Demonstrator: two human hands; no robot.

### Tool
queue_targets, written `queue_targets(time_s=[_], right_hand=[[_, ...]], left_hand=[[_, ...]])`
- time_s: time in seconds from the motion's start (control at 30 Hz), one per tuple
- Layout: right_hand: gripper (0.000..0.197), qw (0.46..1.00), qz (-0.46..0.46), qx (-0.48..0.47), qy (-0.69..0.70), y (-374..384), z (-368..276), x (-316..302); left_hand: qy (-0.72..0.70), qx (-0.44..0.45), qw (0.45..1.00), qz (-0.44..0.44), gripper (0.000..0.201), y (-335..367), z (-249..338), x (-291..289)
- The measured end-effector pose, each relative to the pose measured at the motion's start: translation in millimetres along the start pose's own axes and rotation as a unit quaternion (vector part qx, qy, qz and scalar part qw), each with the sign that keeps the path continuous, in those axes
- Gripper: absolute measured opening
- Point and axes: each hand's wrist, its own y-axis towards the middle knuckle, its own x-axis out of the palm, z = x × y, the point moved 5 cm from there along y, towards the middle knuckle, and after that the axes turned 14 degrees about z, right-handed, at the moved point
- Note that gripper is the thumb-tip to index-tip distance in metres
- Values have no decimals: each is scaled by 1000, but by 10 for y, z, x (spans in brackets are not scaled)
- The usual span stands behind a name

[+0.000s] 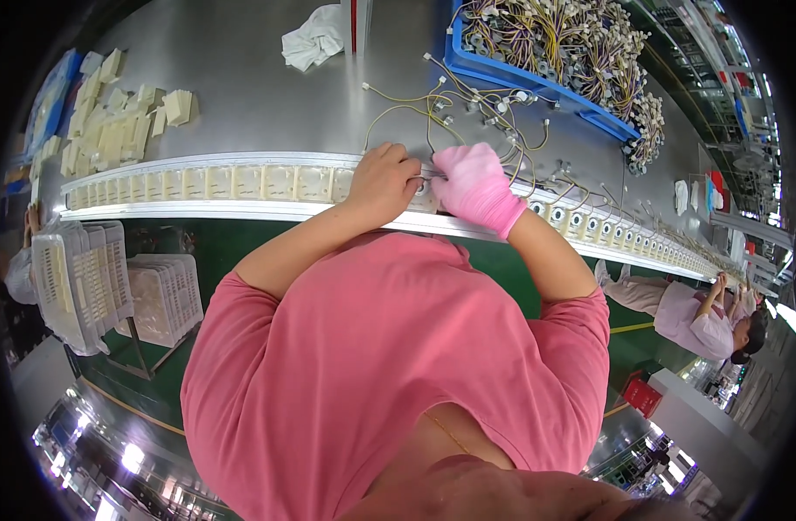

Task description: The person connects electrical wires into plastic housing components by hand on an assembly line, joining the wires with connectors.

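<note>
Along the metal rail (241, 158) in front of me runs a row of square cream plastic housings (220, 183). Over the middle of the row, my bare left hand (383, 181) has its fingers curled down at one housing. Just right of it, my right hand (476, 181), in a pink glove, is closed with its fingertips at the same spot. What either hand pinches is hidden by the fingers. Thin wire leads (398, 106) with white connectors lie just beyond both hands. To the right, the housings (574, 222) have round dark-centred parts and wires in them.
A blue bin (537, 85) heaped with wired parts stands at the far right. Loose cream housings (111, 126) are piled at far left, and a white cloth (313, 39) lies at the back. White plastic baskets (83, 282) stand at lower left. Another person (697, 317) works farther down the rail.
</note>
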Motion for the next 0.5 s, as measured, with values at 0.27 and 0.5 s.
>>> queue_targets(time_s=[0.27, 0.5], right_hand=[[19, 993, -57, 98, -28, 53, 15, -16], [13, 993, 60, 82, 67, -8, -26, 102]], left_hand=[[-5, -9, 1000, -4, 11, -1, -14, 21], [0, -7, 1000, -3, 12, 3, -20, 13]])
